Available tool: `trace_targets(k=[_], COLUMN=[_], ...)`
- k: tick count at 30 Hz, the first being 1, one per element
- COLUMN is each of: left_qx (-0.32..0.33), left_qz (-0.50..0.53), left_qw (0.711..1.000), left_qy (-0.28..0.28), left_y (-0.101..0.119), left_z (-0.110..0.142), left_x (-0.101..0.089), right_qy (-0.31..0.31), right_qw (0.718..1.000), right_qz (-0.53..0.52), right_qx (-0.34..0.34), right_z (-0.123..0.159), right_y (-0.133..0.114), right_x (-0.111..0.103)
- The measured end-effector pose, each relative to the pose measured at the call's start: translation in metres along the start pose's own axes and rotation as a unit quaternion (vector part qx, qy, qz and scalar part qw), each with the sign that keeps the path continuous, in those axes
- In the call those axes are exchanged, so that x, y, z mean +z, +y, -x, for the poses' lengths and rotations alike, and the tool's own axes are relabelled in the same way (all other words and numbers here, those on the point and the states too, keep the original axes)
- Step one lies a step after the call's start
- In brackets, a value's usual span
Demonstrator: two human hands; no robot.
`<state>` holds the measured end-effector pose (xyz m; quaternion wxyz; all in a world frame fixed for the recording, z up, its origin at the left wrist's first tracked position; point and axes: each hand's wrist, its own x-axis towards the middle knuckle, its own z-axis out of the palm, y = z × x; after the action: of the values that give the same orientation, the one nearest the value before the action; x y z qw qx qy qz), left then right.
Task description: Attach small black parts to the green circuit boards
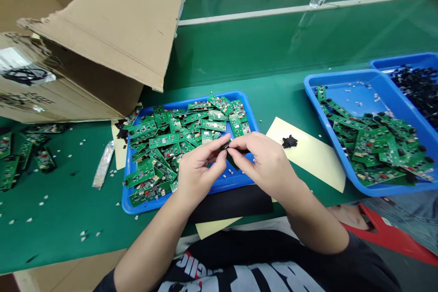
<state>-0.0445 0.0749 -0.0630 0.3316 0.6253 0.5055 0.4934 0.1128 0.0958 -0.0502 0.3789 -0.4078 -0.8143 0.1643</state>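
My left hand [200, 166] and my right hand [265, 162] meet over the right part of a blue tray [191, 195]. Thumb and fingers of each are pinched together on a small circuit board [232, 162], mostly hidden by the fingers. A small black part [225, 146] shows between the fingertips. Beneath and to the left of my hands, the tray holds a heap of loose green circuit boards [166, 139]. To the right of my right hand, a clump of small black pieces [289, 141] lies on a sheet of yellowish paper [316, 164].
At right, a second blue tray [310, 83] holds more circuit boards, and another blue tray [379, 64] behind it holds black parts. A cardboard box [112, 23] stands at back left. Loose boards [25, 155], a clear plastic strip [103, 164] and white bits lie at left.
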Motion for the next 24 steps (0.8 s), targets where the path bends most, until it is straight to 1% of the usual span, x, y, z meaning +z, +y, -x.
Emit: trace_targets(k=[4,8,9,10,12,13,14,15,16,17,19,20,21,22,23,24], left_qx=[0.032,0.106,0.122,0.132,0.136,0.131,0.121,0.105,0.086,0.065,0.028,0.017,0.010,0.001,-0.010,-0.022], left_qz=[-0.048,-0.132,-0.154,-0.170,-0.167,-0.145,-0.114,-0.078,-0.043,-0.014,0.023,0.036,0.047,0.056,0.066,0.080], left_qw=[0.998,0.985,0.980,0.976,0.975,0.979,0.984,0.989,0.993,0.995,0.995,0.994,0.992,0.991,0.990,0.991], left_qy=[0.003,0.009,0.016,0.026,0.048,0.059,0.066,0.069,0.072,0.073,0.087,0.102,0.116,0.123,0.121,0.107], left_y=[-0.004,-0.006,-0.007,-0.007,-0.008,-0.008,-0.009,-0.009,-0.008,-0.007,-0.005,-0.004,-0.003,-0.003,-0.003,-0.003], left_z=[-0.001,-0.003,-0.003,-0.003,-0.002,-0.001,-0.001,-0.001,-0.001,-0.002,-0.003,-0.005,-0.006,-0.007,-0.008,-0.009], left_x=[0.001,0.001,0.002,0.002,0.003,0.004,0.004,0.004,0.004,0.003,0.001,0.000,-0.001,-0.002,-0.002,-0.002], right_qy=[-0.022,0.011,0.029,0.058,0.142,0.180,0.197,0.182,0.140,0.080,-0.035,-0.068,-0.080,-0.075,-0.061,-0.039], right_qw=[1.000,0.998,0.997,0.994,0.981,0.971,0.965,0.965,0.963,0.955,0.920,0.904,0.893,0.888,0.889,0.897], right_qz=[0.010,0.061,0.074,0.087,0.096,0.075,0.030,-0.041,-0.125,-0.209,-0.332,-0.366,-0.387,-0.397,-0.399,-0.382], right_qx=[-0.001,-0.016,-0.007,0.016,0.095,0.135,0.167,0.184,0.192,0.195,0.204,0.211,0.217,0.219,0.218,0.219], right_z=[0.001,0.002,0.001,-0.001,-0.005,-0.008,-0.011,-0.013,-0.014,-0.014,-0.013,-0.011,-0.009,-0.007,-0.005,-0.002], right_y=[0.002,0.005,0.007,0.011,0.019,0.023,0.025,0.026,0.024,0.021,0.012,0.006,0.001,-0.002,-0.005,-0.005], right_x=[0.002,0.010,0.010,0.008,0.001,-0.004,-0.008,-0.012,-0.014,-0.014,-0.010,-0.005,0.000,0.005,0.009,0.011])
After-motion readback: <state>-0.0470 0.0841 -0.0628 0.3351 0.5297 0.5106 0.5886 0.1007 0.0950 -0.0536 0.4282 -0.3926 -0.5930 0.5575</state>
